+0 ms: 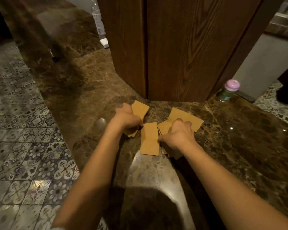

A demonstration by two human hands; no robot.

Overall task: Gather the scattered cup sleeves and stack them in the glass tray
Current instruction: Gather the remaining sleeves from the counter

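Noted nearest the lens two bare forearms [90, 163] reaching forward side by side, hands apart. Found the cup sleeves [186, 118], flat brown card pieces, scattered in a loose cluster on a dark marble surface [239, 146], close to the foot of a wooden column [173, 47]. Recorded the left hand [127, 116] with fingers curled round a small bunch of them, with card visible beyond the knuckles and below the palm. Recorded the right hand [179, 135] knuckles up over an overlapping heap, fingers curled down onto it; cannot tell whether gripping or only pressing. Logged one loose sleeve [149, 138] lying flat between the hands, touching the right thumb at its right edge. Logged farther out a pink-capped bottle [229, 92] standing just right of the column, a clear bottle [98, 22] behind to the left, and patterned floor tiles [23, 146] at far left.
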